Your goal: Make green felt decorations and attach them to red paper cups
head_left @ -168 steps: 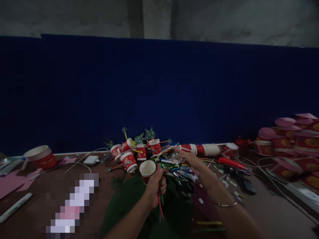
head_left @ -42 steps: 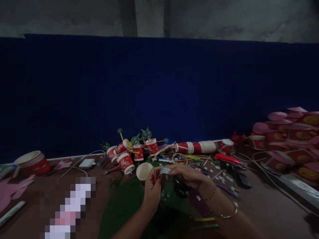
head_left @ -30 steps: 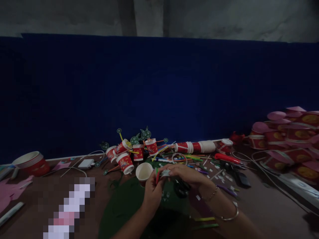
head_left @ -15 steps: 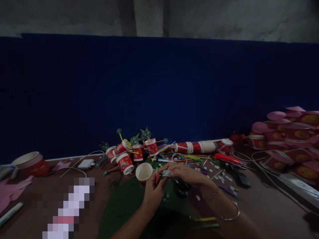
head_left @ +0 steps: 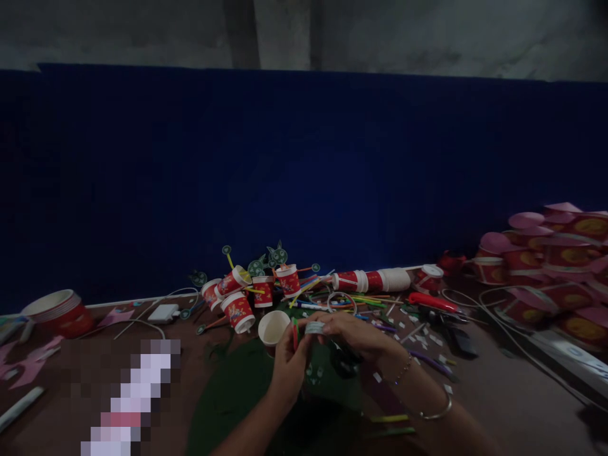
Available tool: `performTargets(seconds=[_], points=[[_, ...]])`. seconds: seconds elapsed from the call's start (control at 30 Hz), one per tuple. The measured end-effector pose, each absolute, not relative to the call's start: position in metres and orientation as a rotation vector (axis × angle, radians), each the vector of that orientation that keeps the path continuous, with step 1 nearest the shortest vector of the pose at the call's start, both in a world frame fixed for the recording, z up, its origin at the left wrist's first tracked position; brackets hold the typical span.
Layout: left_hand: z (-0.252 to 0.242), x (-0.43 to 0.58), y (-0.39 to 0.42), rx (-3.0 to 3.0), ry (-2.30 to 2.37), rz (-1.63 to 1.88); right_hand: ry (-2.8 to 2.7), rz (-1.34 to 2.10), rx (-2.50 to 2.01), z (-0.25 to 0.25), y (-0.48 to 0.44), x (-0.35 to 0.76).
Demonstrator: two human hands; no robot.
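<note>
My left hand (head_left: 289,366) is closed around a small red paper cup (head_left: 274,327) with its white inside facing me, and it also pinches a red straw and a green straw (head_left: 295,330). My right hand (head_left: 354,334) is closed on a small roll of tape (head_left: 314,327), held right against the left hand's fingertips. Both hands hover over a dark green sheet (head_left: 237,392) on the brown table. Black scissors (head_left: 342,361) lie just below the right hand.
Several red cups with straws and green discs (head_left: 256,282) lie in a heap behind the hands, beside a lying stack of cups (head_left: 375,280). A red-handled tool (head_left: 431,302) and cables lie right. Red lidded bowls (head_left: 546,266) pile far right. Stacked bowls (head_left: 57,310) stand left.
Since 5.6 s ago my right hand came back from the straw heap holding the tape roll and joined the left hand. In the last second the hands barely shifted.
</note>
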State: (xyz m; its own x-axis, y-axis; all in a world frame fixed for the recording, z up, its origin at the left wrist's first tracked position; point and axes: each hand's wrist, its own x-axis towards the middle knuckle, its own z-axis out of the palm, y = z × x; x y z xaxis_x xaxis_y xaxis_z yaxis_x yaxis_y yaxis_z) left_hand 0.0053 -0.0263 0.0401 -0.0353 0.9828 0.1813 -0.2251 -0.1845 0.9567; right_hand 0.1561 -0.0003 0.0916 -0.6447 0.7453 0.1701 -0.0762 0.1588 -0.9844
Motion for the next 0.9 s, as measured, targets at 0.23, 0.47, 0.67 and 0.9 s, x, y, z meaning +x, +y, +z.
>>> performTargets(seconds=[0.23,0.47,0.67,0.9], points=[[0.039,0.002,-0.025,1.339,0.922,1.483,-1.891,1.509,-0.719,0.092,0.002,0.157],[0.032,0.003,-0.025,1.293,0.858,1.461,-1.899,1.534,-0.605,0.093,0.002,0.159],[0.033,0.003,-0.025,1.237,0.878,1.482,-1.924,1.455,-0.655,0.092,0.002,0.158],[0.031,0.007,-0.026,1.120,0.887,1.483,-1.775,1.577,-0.640,0.088,0.000,0.154]])
